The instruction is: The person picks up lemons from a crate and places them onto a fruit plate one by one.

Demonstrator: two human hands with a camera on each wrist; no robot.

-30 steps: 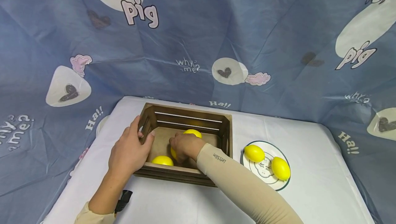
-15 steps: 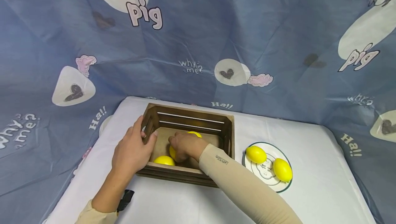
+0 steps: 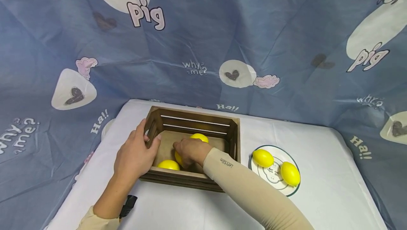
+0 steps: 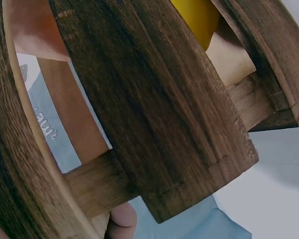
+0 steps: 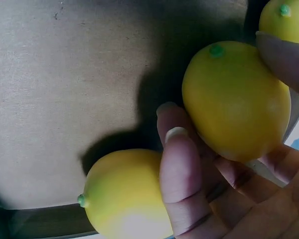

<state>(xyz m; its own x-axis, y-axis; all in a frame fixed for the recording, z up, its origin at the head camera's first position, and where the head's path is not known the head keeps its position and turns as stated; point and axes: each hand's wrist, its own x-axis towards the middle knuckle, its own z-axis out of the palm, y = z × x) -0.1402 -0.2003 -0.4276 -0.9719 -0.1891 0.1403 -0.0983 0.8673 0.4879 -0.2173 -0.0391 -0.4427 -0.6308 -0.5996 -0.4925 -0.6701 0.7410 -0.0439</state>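
My right hand (image 3: 192,151) grasps a yellow oval lemon with a green tip (image 5: 236,99) inside the brown slatted wooden crate (image 3: 190,181); my left hand (image 3: 131,155) grips the crate's left end. I'd hold the lemon round its middle, lift clear of the 2 neighbouring lemons (image 3: 168,165) and brace the crate. The beige fabric sleeve (image 3: 245,184) reads "LetsSlim"; the blue patterned cloth (image 3: 190,39) reads "pig", "why me?" and "Ha!!". Characters on the round white plate (image 3: 281,152) I can't make out.
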